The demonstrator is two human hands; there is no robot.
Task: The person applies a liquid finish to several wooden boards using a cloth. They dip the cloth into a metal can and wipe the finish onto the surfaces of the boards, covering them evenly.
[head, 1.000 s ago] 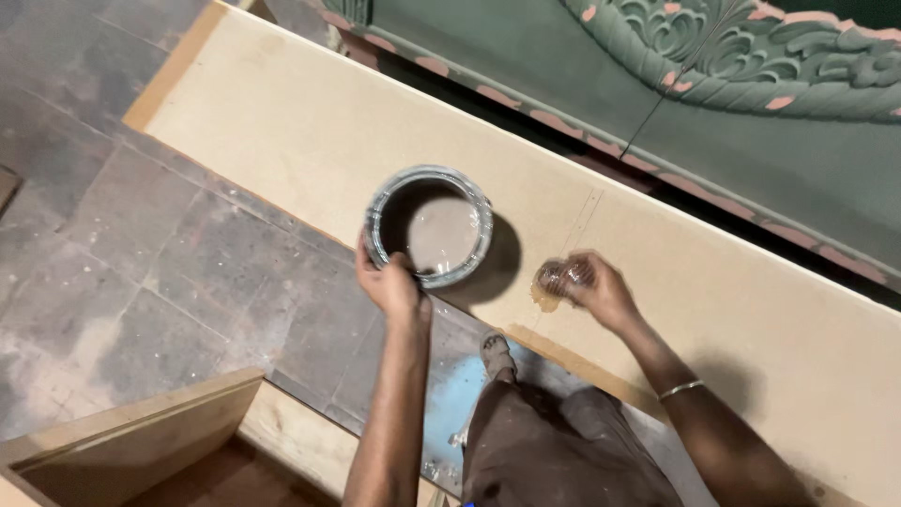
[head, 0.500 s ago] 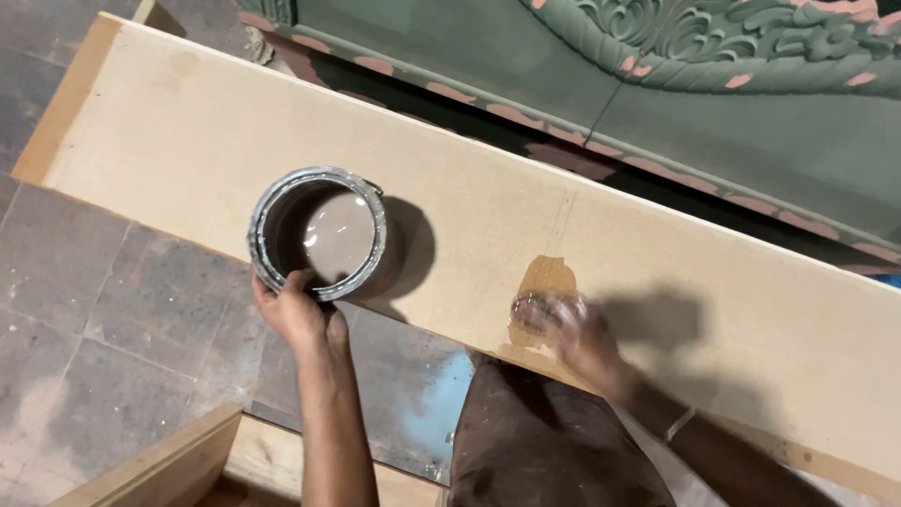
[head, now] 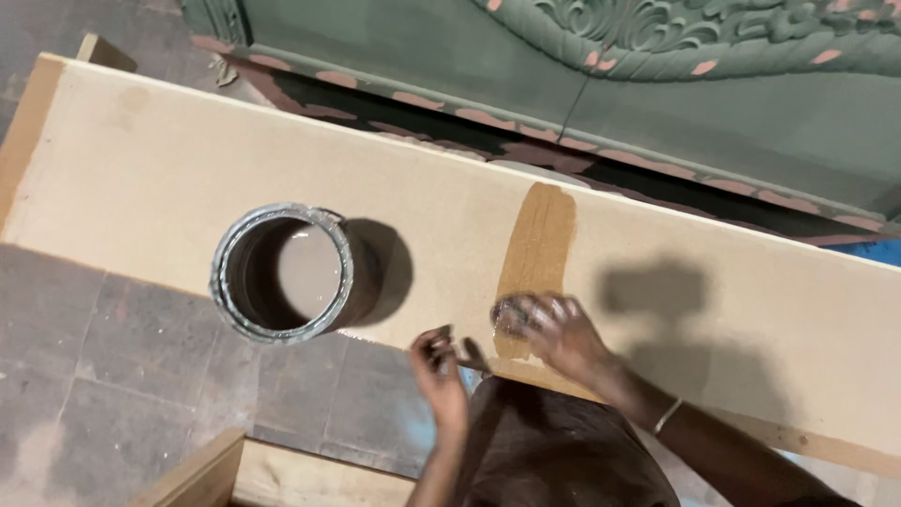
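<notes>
Blurring right hand point(head: 554, 330) hides wad; left hand point(head: 439, 368) empty.

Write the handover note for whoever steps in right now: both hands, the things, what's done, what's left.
Right hand: pressing a small wet applicator, too blurred to identify, on the long pale wooden board, at the near end of the darker brown coated stripe.
Left hand: empty, off the board's near edge.
Round grey metal can: upright on the board, left of the stripe, holding pale liquid.
Done: one stripe across the board.
Left: the rest of the board is bare.
</notes>
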